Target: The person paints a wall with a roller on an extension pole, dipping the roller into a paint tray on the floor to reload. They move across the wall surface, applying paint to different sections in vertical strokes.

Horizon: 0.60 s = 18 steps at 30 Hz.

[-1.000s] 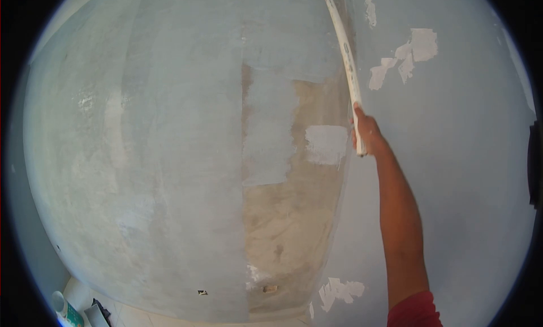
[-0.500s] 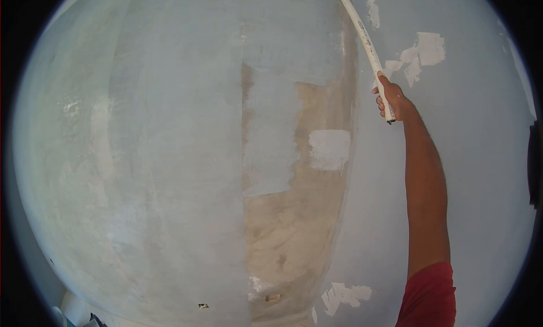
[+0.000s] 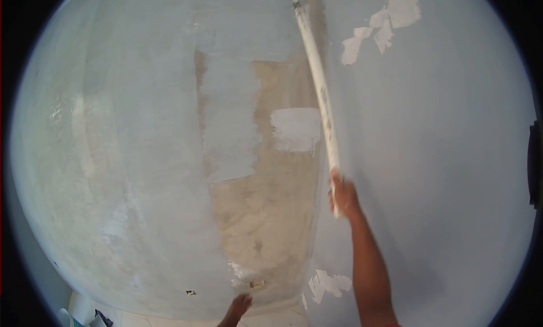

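A long white pipe-like pole (image 3: 319, 92) leans up across the wall corner, and my right hand (image 3: 343, 196) is wrapped round its lower end. At the pole's top a darker tip shows, with a thin piece beyond it cut off by the frame edge. The wall (image 3: 153, 129) behind is pale blue-grey, with a bare brown area (image 3: 266, 214) and a white filler patch (image 3: 295, 129) beside the pole. Low in the view, my left hand (image 3: 241, 304) is in front of the wall's foot, fingers curled in, with nothing visible in them.
On the right-hand wall are white filler patches high up (image 3: 401, 10) and low down (image 3: 328, 284). Two small wall boxes (image 3: 191, 292) sit near the floor. White and dark items (image 3: 85, 310) stand at the lower left. A dark object (image 3: 533, 163) borders the right edge.
My right hand has come down and left with the pole, whose upper tip now shows. My left hand has entered at the bottom. The view has turned slightly right.
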Tool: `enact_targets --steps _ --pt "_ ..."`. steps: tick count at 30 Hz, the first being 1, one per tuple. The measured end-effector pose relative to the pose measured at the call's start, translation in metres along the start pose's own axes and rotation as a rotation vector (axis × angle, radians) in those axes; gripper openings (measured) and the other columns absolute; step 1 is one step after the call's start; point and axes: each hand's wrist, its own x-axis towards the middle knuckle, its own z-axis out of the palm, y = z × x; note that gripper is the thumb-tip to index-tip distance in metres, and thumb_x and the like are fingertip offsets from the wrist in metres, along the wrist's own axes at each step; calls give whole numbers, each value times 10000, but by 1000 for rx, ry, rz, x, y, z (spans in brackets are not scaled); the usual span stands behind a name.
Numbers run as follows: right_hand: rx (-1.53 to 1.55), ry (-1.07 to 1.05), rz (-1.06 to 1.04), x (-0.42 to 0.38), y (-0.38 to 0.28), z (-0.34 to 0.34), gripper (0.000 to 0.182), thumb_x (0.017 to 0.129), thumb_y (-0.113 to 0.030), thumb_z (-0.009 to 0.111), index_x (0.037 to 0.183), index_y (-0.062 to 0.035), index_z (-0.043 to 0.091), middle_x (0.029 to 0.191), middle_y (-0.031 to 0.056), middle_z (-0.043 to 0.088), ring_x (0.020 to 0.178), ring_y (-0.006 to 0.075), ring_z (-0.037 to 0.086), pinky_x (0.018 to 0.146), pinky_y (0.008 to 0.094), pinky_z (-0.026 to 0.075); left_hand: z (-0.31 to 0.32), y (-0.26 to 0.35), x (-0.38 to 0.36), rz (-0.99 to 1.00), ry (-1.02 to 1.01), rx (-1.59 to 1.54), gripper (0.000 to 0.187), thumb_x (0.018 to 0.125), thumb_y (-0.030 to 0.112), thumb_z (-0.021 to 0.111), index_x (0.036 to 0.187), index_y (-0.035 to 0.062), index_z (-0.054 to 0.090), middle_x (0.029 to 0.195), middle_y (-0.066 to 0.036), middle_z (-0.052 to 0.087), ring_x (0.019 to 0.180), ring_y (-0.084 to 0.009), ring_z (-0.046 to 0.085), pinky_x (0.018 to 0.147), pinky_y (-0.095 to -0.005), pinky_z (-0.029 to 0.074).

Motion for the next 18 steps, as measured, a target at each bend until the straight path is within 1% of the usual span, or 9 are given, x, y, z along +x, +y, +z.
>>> enact_targets --steps 2,3,6,8,12,14,15,17,18 --pt "-30 -31 20 -44 45 1 547 930 -536 533 915 8 582 523 109 549 416 223 568 409 364 437 23 59 55 403 -10 47 409 956 365 588 1154 7 578 825 -44 631 649 -110 551 591 -271 479" --pt "-62 -32 28 -64 70 3 540 934 -521 533 928 17 580 552 115 564 451 226 587 436 368 449 39 122 51 305 58 -33 395 959 335 563 1153 -7 598 956 -155 686 846 -207 662 755 -346 517" --pt "-149 8 -103 -115 167 14 459 953 -476 527 885 -22 531 489 51 504 368 162 500 364 317 401 74 274 39 473 53 -220 489 977 377 546 1292 5 512 1091 -150 644 960 -212 649 773 -321 520" --pt "27 -102 94 -168 152 7 426 953 -437 537 887 -17 523 508 52 510 402 158 521 388 309 417 101 331 31 519 24 -365 513 983 367 539 1337 4 464 1206 -142 593 997 -216 628 793 -325 514" --pt "-64 -133 136 -237 193 7 396 957 -398 533 908 -5 530 533 44 521 438 141 533 439 311 447 152 374 10 585 27 -414 564 982 348 541 1374 -26 388 1233 -156 566 1000 -202 599 848 -332 491" --pt "-110 -149 108 -268 220 6 367 949 -358 543 936 8 543 570 102 576 482 240 600 493 372 489 176 360 5 595 62 -450 598 955 366 583 1347 -43 391 1144 -150 591 964 -193 595 856 -332 480" --pt "-106 -144 109 -282 232 5 367 949 -358 543 936 8 543 570 102 576 482 240 600 493 372 489 184 351 -1 569 137 -372 590 938 367 610 1309 -47 410 1075 -138 602 937 -190 599 838 -328 483" --pt "-354 -108 183 -307 248 4 509 899 -459 572 1098 11 571 733 221 652 733 438 661 671 499 525 193 347 -25 518 225 -320 546 900 357 667 1206 -41 451 895 -94 612 820 -171 608 750 -336 503" --pt "-351 -100 182 -319 251 4 509 899 -459 572 1098 11 571 733 221 652 733 438 661 671 499 525 193 347 -37 524 219 -317 546 900 357 667 1206 -41 451 895 -94 612 820 -171 608 750 -336 503"
